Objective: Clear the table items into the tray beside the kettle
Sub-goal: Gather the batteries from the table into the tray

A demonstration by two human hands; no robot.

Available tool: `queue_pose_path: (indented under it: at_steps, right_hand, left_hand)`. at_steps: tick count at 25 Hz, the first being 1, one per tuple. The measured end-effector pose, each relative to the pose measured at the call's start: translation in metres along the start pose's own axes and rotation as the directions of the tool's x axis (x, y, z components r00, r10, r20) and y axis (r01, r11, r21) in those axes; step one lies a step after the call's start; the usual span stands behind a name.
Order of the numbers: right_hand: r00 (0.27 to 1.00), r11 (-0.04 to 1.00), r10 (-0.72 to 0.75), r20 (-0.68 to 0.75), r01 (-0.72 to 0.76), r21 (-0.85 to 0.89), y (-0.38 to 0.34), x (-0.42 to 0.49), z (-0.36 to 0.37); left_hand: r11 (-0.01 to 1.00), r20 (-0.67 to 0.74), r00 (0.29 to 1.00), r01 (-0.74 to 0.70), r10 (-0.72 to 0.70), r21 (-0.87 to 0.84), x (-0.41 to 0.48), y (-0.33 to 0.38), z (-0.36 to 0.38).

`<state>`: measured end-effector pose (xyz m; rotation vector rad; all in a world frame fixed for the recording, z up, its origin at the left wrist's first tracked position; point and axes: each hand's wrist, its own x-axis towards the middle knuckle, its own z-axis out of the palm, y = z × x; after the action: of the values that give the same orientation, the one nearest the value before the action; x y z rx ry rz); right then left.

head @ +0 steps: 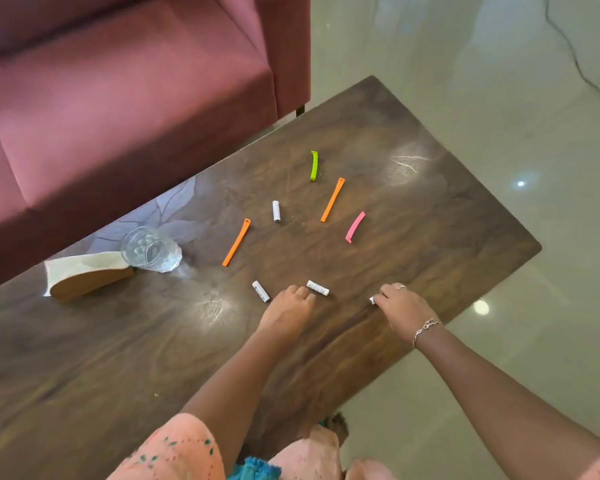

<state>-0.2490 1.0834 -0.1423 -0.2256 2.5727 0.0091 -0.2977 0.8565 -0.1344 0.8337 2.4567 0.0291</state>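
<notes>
Head view: right hand (404, 308) pinches a white stick (372, 300), left hand (288, 308) curled beside another stick (318, 287); lift each cleanly.

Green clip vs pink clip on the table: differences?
The green clip lies farther from the person, nearly straight away from them; the pink clip lies nearer and slanted. Green sits left of the upper orange clip, pink right of it. Both are short, curved and untouched.

Pink sofa (125, 109) — beyond it, pale glossy floor (499, 98)
</notes>
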Motion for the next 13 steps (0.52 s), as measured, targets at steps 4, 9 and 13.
queue_pose_path:
  at_steps: [4, 9, 13]
  right_hand:
    - [0.994, 0.997, -0.061, -0.089, 0.056, -0.052, 0.006, 0.030, 0.006]
    - [0.994, 0.989, -0.103, -0.022, 0.099, -0.113, 0.008, 0.044, 0.018]
    - [0.987, 0.978, -0.150, -0.060, 0.140, -0.154, 0.010, 0.047, 0.018]
  left_hand:
    - [0.997, 0.055, 0.998, -0.041, 0.037, 0.063, 0.040, -0.006, 0.007]
    - [0.980, 0.051, 0.985, -0.167, 0.163, 0.105, 0.077, -0.005, 0.019]
    - [0.971, 0.057, 0.979, -0.204, 0.198, 0.122, 0.089, -0.006, 0.030]
